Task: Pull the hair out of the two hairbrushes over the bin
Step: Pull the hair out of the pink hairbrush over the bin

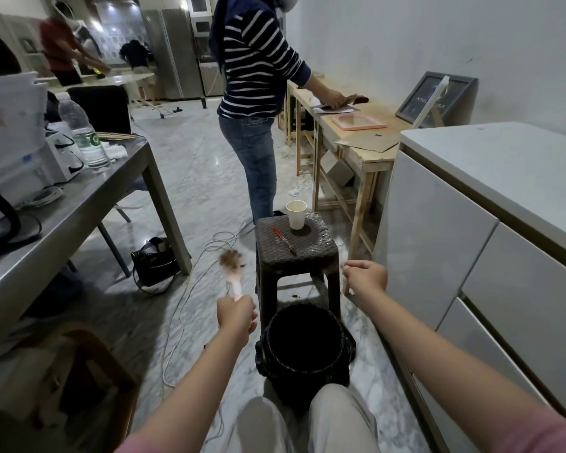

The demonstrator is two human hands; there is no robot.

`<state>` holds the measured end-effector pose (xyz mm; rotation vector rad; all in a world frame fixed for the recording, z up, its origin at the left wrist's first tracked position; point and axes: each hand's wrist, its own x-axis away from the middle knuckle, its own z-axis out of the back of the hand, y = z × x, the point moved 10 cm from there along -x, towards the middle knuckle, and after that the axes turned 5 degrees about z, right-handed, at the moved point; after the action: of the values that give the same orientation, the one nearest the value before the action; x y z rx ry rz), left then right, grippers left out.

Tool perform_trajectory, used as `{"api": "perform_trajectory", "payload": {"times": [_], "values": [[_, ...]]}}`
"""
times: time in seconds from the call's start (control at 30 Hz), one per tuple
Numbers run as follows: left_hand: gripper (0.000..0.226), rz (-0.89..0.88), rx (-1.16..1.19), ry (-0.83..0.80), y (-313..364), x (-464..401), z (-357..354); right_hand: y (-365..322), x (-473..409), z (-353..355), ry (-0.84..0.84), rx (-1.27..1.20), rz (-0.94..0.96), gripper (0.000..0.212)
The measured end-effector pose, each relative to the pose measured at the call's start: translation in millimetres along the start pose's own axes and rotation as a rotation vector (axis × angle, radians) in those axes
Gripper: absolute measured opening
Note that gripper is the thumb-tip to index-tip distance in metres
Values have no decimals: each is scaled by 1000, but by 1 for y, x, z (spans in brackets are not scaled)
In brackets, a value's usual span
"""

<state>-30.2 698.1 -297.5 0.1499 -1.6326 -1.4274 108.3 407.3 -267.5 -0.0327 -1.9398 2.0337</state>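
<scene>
The left hand (237,317) grips the pale handle of a hairbrush (232,273), blurred, whose head carries a clump of brown hair (232,258). It is held left of the stool (295,248) and beyond the bin (304,341). The right hand (366,278) is curled at the stool's right corner; what it holds cannot be told. On the stool stand a paper cup (296,214) and a red pen (284,240). A person in a striped top (257,60) works at a wooden surface (360,138) behind.
</scene>
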Motion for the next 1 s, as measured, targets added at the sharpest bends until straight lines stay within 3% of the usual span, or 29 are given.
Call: {"api": "perform_trajectory", "payload": {"times": [0.1, 0.2, 0.27, 0.33, 0.47, 0.63, 0.73, 0.87, 1.0], "values": [[3, -85, -160, -100, 16, 15, -20, 6, -6, -27, -133, 219, -16, 27], [6, -149, -272, -162, 27, 23, -37, -3, 6, -61, -414, 468, 14, 53], [9, -167, -331, -193, 30, 29, -46, -13, 14, -74, -509, 588, 49, 59], [11, -172, -364, -221, 32, 34, -53, -25, 17, -82, -512, 572, 125, 64], [12, -195, -392, -264, 36, 48, -65, -38, 26, -102, -591, 242, 199, 61], [13, -196, -364, -294, 36, 56, -69, -47, 19, -86, -377, 190, 303, 14], [5, -144, -286, -297, 34, 60, -66, -50, 23, -77, -346, 196, 325, 21], [19, -87, -188, -264, 29, 61, -63, -57, 25, -69, -326, 234, 364, 15], [18, 75, 101, -139, 18, 42, -48, -60, 26, -64, -333, 292, 403, 25]]}}
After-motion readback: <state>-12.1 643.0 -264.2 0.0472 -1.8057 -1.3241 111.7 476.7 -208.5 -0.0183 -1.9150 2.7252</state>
